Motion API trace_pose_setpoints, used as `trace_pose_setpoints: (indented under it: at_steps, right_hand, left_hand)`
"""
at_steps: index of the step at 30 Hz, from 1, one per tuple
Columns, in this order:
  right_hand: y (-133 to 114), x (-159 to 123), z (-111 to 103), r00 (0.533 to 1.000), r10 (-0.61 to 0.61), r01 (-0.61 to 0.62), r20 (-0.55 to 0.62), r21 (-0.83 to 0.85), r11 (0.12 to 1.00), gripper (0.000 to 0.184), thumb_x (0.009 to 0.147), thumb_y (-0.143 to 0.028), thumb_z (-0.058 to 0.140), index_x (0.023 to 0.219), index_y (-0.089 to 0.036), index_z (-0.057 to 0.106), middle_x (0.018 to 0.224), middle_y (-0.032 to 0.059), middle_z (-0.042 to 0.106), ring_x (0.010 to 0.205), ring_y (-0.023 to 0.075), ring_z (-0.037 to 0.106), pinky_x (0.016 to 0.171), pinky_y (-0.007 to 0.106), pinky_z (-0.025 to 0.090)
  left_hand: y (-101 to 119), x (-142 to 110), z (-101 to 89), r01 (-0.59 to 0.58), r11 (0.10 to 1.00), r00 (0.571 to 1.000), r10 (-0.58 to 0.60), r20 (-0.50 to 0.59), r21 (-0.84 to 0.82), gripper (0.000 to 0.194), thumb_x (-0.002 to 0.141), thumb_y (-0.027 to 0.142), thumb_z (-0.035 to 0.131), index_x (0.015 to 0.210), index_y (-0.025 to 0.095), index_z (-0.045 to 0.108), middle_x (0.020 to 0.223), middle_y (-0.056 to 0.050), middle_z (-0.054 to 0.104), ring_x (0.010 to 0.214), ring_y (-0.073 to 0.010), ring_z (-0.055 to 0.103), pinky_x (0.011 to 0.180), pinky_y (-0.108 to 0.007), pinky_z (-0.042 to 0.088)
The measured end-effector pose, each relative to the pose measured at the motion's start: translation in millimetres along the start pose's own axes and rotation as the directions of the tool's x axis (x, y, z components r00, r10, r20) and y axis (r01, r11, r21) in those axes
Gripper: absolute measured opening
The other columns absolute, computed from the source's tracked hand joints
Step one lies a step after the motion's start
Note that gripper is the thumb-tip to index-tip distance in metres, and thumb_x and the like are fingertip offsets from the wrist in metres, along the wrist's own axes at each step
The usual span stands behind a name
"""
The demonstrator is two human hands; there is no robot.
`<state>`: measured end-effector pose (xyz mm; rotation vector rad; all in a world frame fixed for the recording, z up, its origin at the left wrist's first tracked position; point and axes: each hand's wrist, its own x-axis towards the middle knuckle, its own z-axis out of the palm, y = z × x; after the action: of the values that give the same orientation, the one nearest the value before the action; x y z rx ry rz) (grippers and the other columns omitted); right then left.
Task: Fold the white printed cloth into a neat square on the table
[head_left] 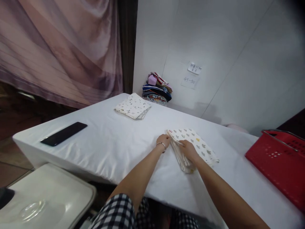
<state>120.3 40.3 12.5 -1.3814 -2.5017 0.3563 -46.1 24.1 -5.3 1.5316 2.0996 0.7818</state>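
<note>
Both hands are gripping a white patterned cloth, which is lying folded in layers on the white-covered tabletop, left of a red basket. The left hand, wearing a bracelet at the wrist, is closing around the cloth's far left corner, its fingertips hidden from view. The right hand is pinching the layered left side, nearer the person. A second folded cloth is resting farther back to the left, well apart from the hands, while a flat black object is lying near the tabletop's left end. Beyond the far edge, a stack of folded fabrics is standing beside the wall.
</note>
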Motion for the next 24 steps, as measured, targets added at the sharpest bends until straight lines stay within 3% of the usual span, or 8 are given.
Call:
trace_pose_setpoints:
  at_steps: [4,7,12,15,17,20,24]
  right_hand:
    - [12.5,7.7,-5.3,0.998,0.055,-0.056,0.013,0.177,0.983,0.031,0.075,-0.019,0.042,0.093,-0.021,0.068,0.092,0.0029,0.067,0.088,0.0189,0.058,0.077,0.026,0.040]
    - [13.4,7.7,-5.8,0.994,0.104,-0.108,0.030,0.213,0.971,0.034,0.075,-0.022,0.043,0.101,-0.022,0.066,0.099,0.0024,0.067,0.093,0.0195,0.058,0.081,0.027,0.040]
    - [-5.4,0.0,0.8,0.996,0.074,-0.068,0.051,-0.113,0.991,0.039,0.076,-0.038,0.052,0.111,-0.022,0.059,0.106,0.0081,0.061,0.095,0.0234,0.055,0.079,0.030,0.039]
    - [-12.6,0.4,3.5,0.995,0.093,-0.083,0.036,-0.219,0.972,0.032,0.078,-0.032,0.049,0.105,-0.020,0.060,0.102,0.0099,0.061,0.093,0.0235,0.054,0.076,0.030,0.038]
    - [-9.2,4.3,1.3,0.995,0.094,-0.088,0.033,-0.137,0.987,0.028,0.078,-0.024,0.044,0.098,-0.020,0.063,0.096,0.0082,0.063,0.090,0.0216,0.056,0.076,0.029,0.038]
    - [5.2,11.6,-5.7,0.989,0.134,-0.142,0.066,0.136,0.980,0.025,0.075,-0.023,0.045,0.088,-0.019,0.066,0.082,0.0037,0.065,0.080,0.0193,0.058,0.070,0.027,0.039]
    - [23.3,16.5,-9.4,0.960,0.236,-0.281,0.153,0.465,0.840,0.027,0.069,-0.030,0.053,0.087,-0.016,0.068,0.072,0.0006,0.065,0.070,0.0184,0.058,0.064,0.027,0.042]
  left_hand:
    - [-9.2,12.6,15.9,-0.002,0.999,0.996,0.006,-0.083,0.040,0.028,0.081,0.033,0.045,0.089,0.026,0.071,0.100,-0.005,0.064,0.097,-0.0190,0.056,0.083,-0.028,0.041]
    - [-13.5,15.6,22.3,-0.049,0.997,0.993,0.055,-0.109,0.061,0.026,0.080,0.038,0.048,0.089,0.029,0.071,0.095,-0.003,0.064,0.095,-0.0195,0.054,0.082,-0.030,0.040]
    - [-15.9,18.1,22.8,-0.082,0.996,0.994,0.083,-0.075,0.023,0.024,0.076,0.042,0.053,0.085,0.027,0.070,0.092,-0.002,0.063,0.093,-0.0192,0.053,0.081,-0.030,0.039]
    - [-16.5,19.6,22.5,-0.077,0.997,0.995,0.078,-0.069,0.014,0.023,0.076,0.041,0.053,0.084,0.026,0.069,0.093,-0.003,0.063,0.094,-0.0195,0.053,0.081,-0.031,0.039]
    - [-16.8,20.6,22.8,-0.073,0.997,0.995,0.074,-0.065,0.006,0.021,0.077,0.038,0.053,0.085,0.026,0.069,0.093,-0.003,0.063,0.094,-0.0197,0.053,0.081,-0.031,0.039]
    - [-17.0,22.3,23.7,-0.082,0.997,0.994,0.082,-0.074,-0.007,0.021,0.078,0.034,0.052,0.086,0.026,0.069,0.093,-0.003,0.063,0.094,-0.0193,0.053,0.081,-0.031,0.039]
    - [-16.7,24.1,24.6,-0.093,0.996,0.990,0.092,-0.104,-0.011,0.022,0.080,0.034,0.050,0.084,0.025,0.070,0.090,-0.004,0.063,0.092,-0.0191,0.052,0.081,-0.030,0.039]
